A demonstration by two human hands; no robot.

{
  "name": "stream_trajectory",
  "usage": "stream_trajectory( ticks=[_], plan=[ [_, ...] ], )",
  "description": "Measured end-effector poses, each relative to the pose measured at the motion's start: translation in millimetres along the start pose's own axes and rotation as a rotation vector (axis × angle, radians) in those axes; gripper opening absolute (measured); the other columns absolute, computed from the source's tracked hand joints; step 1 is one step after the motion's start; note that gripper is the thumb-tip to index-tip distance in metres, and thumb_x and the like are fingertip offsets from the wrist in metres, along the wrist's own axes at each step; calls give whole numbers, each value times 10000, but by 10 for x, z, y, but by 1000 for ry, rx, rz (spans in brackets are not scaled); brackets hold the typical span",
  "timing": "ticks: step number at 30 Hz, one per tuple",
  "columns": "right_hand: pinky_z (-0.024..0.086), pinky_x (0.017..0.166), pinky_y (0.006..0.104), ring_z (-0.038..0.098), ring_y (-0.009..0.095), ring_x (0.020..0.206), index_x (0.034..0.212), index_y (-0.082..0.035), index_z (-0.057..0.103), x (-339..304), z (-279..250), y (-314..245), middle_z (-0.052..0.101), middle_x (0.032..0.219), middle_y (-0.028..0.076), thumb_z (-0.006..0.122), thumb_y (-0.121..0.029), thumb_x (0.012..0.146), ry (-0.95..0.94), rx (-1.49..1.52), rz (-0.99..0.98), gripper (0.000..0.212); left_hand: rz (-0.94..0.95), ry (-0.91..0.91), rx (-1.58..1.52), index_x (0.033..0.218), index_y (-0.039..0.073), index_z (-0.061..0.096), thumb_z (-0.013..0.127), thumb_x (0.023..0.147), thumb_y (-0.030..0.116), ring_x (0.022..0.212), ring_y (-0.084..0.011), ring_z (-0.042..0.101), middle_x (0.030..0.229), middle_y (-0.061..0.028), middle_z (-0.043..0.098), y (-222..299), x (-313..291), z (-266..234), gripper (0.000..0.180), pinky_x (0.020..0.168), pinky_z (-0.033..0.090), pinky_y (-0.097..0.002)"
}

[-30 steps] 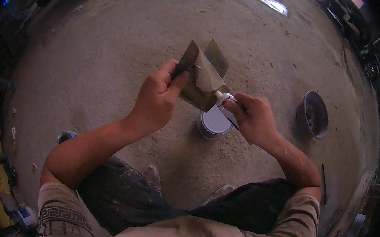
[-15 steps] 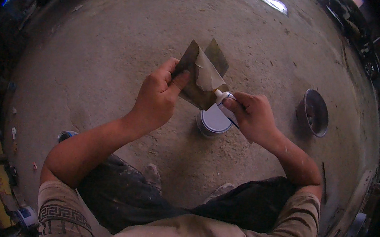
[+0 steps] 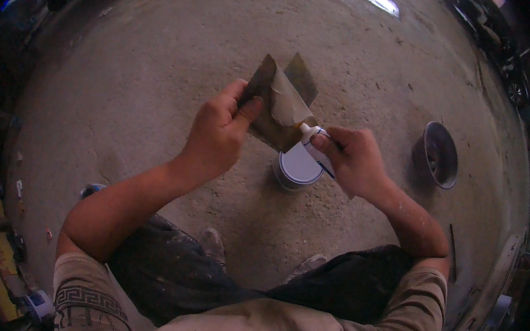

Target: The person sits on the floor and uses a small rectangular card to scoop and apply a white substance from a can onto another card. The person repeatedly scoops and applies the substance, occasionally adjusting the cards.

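Observation:
My left hand (image 3: 221, 126) grips a dark, thin flat plate (image 3: 262, 79), thumb on its face. A smooth beige paste, like putty (image 3: 289, 104), lies across it in a thick mound. Behind the paste a second dark flat piece (image 3: 301, 79) sticks up; whether the two are joined cannot be made out. Between the closed fingers of my right hand (image 3: 356, 160) is a small white tube (image 3: 309, 133), its nozzle at the paste's lower right edge. A yellowish spot shows at the nozzle tip. Just below stands a round can (image 3: 301, 167) with a pale grey top.
A dark round bowl (image 3: 448, 154) rests tilted on the concrete floor (image 3: 180, 49) to the right. A thin dark rod (image 3: 452, 250) lies near my right elbow. Beside my left elbow is part of a blue-and-white can (image 3: 91, 190). Vehicles stand along the far edges.
Both hands, the plate and the tube hold nearly the same pose. The whole view has shifted very slightly.

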State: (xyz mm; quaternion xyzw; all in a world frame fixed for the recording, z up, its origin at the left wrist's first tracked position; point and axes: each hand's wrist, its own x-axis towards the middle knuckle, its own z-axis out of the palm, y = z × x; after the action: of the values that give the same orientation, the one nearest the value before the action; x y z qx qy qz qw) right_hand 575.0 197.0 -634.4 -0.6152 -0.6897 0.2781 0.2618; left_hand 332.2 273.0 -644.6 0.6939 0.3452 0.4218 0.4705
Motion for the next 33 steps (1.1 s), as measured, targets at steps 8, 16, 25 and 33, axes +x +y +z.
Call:
stream_trajectory(
  ticks=[8, 16, 25, 33],
  plan=[
    [483, 692, 342, 596, 127, 792, 1125, 0, 665, 50, -37, 425, 657, 862, 56, 705, -357, 954, -219, 493, 159, 398, -274, 39, -215, 1251, 17, 583, 558, 1062, 257, 995, -120, 644, 1103, -47, 682, -85, 110, -212, 306, 881, 527, -285],
    [524, 809, 442, 675, 307, 908, 1143, -19, 615, 111, 846, 1071, 686, 989, 201, 696, -356, 935, -337, 105, 254, 404, -333, 153, -319, 1275, 46, 580, 567, 1059, 284, 904, -94, 613, 1071, 2, 663, -129, 134, -237, 322, 785, 501, -249],
    [526, 904, 442, 651, 314, 1035, 1144, -27, 637, 78, 1605, 1775, 672, 1136, 157, 650, -404, 933, -306, -806, -561, 432, -371, 122, -211, 1203, 44, 591, 552, 1063, 237, 780, -60, 523, 937, 27, 616, -254, 58, -125, 242, 695, 442, -226],
    [543, 802, 454, 695, 354, 889, 1127, -60, 687, 179, 26, 790, 725, 979, 153, 771, -342, 866, 123, -368, 6, 393, -339, 405, 115, 1053, -30, 602, 579, 1020, 246, 803, -167, 565, 845, -101, 632, -424, 169, -325, 279, 733, 473, -361]
  ],
)
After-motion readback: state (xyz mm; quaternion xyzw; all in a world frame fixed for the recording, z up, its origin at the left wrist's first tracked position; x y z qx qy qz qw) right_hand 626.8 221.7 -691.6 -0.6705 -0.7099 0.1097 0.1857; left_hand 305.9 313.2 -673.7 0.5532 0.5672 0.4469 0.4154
